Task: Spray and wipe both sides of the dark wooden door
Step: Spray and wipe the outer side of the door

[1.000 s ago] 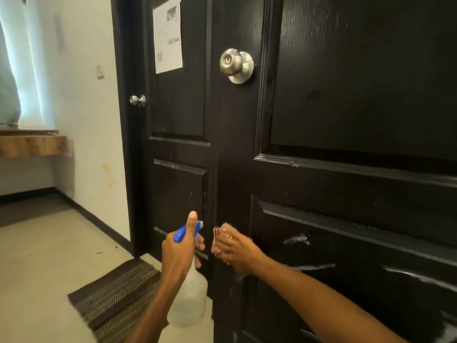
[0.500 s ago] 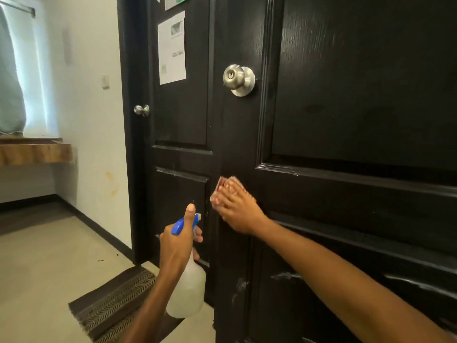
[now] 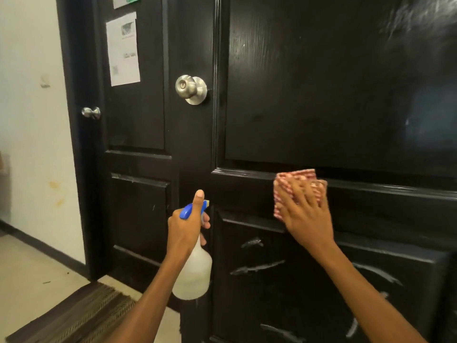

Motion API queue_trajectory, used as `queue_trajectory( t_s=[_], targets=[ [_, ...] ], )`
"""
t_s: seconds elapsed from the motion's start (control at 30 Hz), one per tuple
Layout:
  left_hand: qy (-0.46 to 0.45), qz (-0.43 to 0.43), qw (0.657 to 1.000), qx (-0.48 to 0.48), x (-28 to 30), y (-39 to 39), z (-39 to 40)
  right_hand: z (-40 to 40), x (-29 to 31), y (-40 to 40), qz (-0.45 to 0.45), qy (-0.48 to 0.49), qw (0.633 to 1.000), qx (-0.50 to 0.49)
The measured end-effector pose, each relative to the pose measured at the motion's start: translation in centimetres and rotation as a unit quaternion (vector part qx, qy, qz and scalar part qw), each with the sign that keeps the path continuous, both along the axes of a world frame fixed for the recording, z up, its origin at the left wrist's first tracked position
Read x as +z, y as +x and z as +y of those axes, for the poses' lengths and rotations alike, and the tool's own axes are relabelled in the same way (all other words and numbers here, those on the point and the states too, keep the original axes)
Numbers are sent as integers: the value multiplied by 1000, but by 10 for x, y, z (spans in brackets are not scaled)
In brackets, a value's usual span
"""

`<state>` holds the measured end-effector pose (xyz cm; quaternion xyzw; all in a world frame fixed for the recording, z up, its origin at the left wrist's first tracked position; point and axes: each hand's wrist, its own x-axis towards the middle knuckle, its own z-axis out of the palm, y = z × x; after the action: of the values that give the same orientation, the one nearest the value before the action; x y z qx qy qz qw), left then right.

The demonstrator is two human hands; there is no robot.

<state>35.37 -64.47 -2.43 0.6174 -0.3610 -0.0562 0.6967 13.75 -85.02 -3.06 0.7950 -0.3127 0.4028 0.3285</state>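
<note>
Head view: dark wooden door (image 3: pixel 321 95) fills the right and centre of frame, standing open with its edge toward the camera. Silver knob (image 3: pixel 191 89) sits on the near stile at upper centre.

Right hand (image 3: pixel 305 214) lies flat against the door's middle rail, fingers spread and fairly straight, pressing a folded red-and-white cloth (image 3: pixel 294 186) onto the wood. Cloth sticks out above and to the left of the fingertips, its top edge touching the moulding under the upper panel.

Left hand (image 3: pixel 186 226) grips the neck of a spray bottle (image 3: pixel 194 273), fingers curled round it, thumb laid up along the blue trigger head (image 3: pixel 188 210). Nozzle points at the door near its edge. Bottle body is translucent white and hangs below the fist, apart from the cloth hand.

Pale smeared streaks (image 3: pixel 257 267) mark the lower panel below the right forearm. Faint haze shows on the upper panel, top right.

Behind the open door stands a second dark door (image 3: pixel 136 206) with a smaller knob (image 3: pixel 91 112) and a white paper notice (image 3: pixel 123 49) taped on it. Striped mat (image 3: pixel 81 315) lies on the pale floor at lower left, beside a cream wall (image 3: pixel 32 144).
</note>
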Motion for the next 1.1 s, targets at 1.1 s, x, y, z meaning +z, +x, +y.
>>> queue_trajectory(
  t_s=[1.1],
  targets=[
    [8, -12, 988, -153, 7, -131, -68, -45, 0, -195, -109, -24, 988, -104]
  ],
)
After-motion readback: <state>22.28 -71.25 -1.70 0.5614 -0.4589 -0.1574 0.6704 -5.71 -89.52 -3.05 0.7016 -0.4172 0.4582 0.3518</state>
